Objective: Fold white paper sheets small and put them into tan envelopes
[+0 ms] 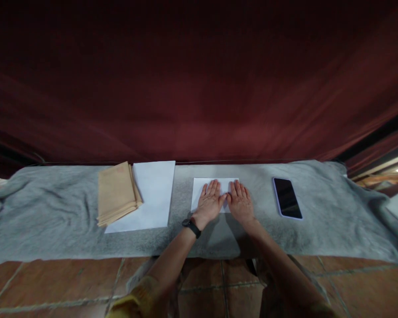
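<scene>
My left hand [210,201] and my right hand [240,202] lie flat side by side, fingers stretched out, pressing on a small folded white paper [199,189] in the middle of the grey cloth-covered table [53,221]. A black band sits on my left wrist. Neither hand grips anything. Most of the paper's near part is hidden under my palms.
A stack of tan envelopes [116,192] rests on white paper sheets [156,194] to the left. A dark phone [287,197] lies face up to the right. A dark red curtain [199,88] hangs behind the table. Tiled floor [53,282] shows below.
</scene>
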Motion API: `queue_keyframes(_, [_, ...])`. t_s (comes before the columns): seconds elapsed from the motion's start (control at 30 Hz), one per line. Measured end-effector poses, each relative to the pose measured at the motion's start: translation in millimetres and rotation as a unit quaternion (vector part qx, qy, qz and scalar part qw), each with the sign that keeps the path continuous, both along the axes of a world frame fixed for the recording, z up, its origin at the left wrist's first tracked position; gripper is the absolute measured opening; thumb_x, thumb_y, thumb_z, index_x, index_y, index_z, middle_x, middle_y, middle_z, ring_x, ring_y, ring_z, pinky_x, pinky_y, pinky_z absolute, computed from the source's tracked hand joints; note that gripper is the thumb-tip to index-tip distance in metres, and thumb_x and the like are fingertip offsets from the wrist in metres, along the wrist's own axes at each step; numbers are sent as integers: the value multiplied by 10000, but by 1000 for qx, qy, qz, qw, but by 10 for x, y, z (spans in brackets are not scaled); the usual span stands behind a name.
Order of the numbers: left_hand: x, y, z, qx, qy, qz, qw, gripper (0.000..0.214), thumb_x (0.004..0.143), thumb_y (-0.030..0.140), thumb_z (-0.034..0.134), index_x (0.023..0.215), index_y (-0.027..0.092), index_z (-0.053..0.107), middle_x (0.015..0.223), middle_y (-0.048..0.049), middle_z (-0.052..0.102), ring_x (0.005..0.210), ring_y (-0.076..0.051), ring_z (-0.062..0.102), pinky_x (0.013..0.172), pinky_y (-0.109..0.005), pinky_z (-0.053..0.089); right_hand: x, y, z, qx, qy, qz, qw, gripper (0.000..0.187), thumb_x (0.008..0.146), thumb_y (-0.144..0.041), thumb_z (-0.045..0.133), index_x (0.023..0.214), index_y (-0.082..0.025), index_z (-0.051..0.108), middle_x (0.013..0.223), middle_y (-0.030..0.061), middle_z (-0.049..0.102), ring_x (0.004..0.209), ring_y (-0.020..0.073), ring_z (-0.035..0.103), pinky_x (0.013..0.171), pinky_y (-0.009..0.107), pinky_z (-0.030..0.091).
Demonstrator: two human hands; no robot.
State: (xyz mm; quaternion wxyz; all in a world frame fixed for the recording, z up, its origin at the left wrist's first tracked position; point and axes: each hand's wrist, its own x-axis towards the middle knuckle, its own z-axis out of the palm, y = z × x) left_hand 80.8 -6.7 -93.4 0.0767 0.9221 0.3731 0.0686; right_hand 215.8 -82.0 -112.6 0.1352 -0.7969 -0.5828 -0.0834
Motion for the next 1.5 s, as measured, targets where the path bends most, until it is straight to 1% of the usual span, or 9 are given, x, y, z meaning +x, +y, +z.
queue_keyframes(0.17, [61,74,-23,3,-11,19,1000,589,1073,361,222,1575,96,378,1654,-127,361,1571,-233,251,1299,-483,188,-37,48,34,2,30,-5,1000,530,1070,-328,367,1526,-81,474,1601,187,437,1454,339,443,1210,519,298])
queue_keyframes(0.33, [31,128,16,2,-28,4,1000,549,1060,262,223,1547,119,432,1627,-99,423,1551,-201,304,1293,-456,218,-111,164,63,7,85,67,994,514,1076,-246,278,1503,-69,502,1584,160,475,1496,251,405,1230,433,313])
queue_keyframes(0.4, [3,149,39,1,-33,2,999,546,1058,247,222,1536,108,446,1621,-101,433,1543,-194,321,1288,-436,240,-130,196,74,3,90,79,993,513,1077,-250,276,1499,-79,512,1583,155,477,1495,252,408,1233,444,312])
queue_keyframes(0.63, [-73,178,48,0,-29,9,1000,537,1062,261,255,1542,113,446,1640,-88,399,1551,-209,302,1289,-418,247,-172,178,54,-8,40,59,997,501,1083,-303,326,1528,-148,495,1616,114,429,1479,306,422,1227,499,295])
queue_keyframes(0.77, [-72,192,-20,11,-20,30,999,543,1056,259,262,1558,143,431,1650,-59,380,1561,-223,276,1294,-443,227,-194,167,-11,4,13,39,999,505,1074,-336,396,1547,-177,471,1630,152,398,1470,323,432,1212,520,303])
queue_keyframes(0.87, [-63,208,-88,31,-17,54,998,554,1052,265,274,1577,139,399,1653,-72,371,1565,-226,268,1292,-454,225,-195,172,-53,15,5,28,999,512,1070,-375,421,1544,-189,477,1624,183,400,1465,329,438,1198,522,316])
queue_keyframes(1.07, [-121,234,-127,58,-4,105,993,584,1070,372,270,1589,124,374,1651,-117,364,1564,-251,268,1285,-462,226,-113,156,-83,28,9,0,1000,551,1078,-409,378,1549,-136,460,1608,208,418,1460,332,442,1191,516,323])
queue_keyframes(1.33, [-246,247,-74,69,20,150,986,737,1060,531,270,1577,12,347,1646,-218,332,1560,-303,272,1278,-463,234,67,83,-107,26,11,-33,999,631,1080,-431,301,1538,-18,434,1561,230,474,1432,344,471,1196,512,328])
queue_keyframes(1.5, [-229,234,-54,59,25,157,985,700,1056,513,310,1595,66,341,1660,-196,321,1563,-305,266,1278,-472,218,41,86,-12,30,34,-64,997,615,1077,-389,302,1528,7,437,1578,253,437,1473,363,415,1218,561,285])
